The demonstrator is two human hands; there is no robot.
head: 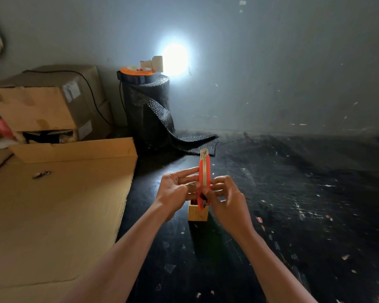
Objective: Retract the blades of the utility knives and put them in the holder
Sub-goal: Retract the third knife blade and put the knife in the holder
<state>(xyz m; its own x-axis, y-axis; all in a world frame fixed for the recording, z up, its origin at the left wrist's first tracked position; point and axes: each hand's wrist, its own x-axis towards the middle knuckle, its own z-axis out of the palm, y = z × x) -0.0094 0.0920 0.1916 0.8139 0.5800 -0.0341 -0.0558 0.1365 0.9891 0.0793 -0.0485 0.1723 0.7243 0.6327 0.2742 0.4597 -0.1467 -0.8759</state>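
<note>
A red utility knife (204, 171) stands upright between both hands, with a short length of metal showing above its red body at the top. My left hand (177, 190) grips its left side with the thumb on the body. On the right, my right hand (224, 193) pinches the lower part, near a black slider. Directly below the knife stands a small wooden holder (197, 213) on the dark floor; the knife's lower end reaches its open top. I cannot tell what lies inside the holder.
A large flat cardboard box (59, 211) fills the left, with a small metal object (41, 174) on it. Stacked cardboard boxes (42, 101) stand behind it. A black roll of mesh (147, 110) with a bright lamp (175, 59) on top stands by the wall.
</note>
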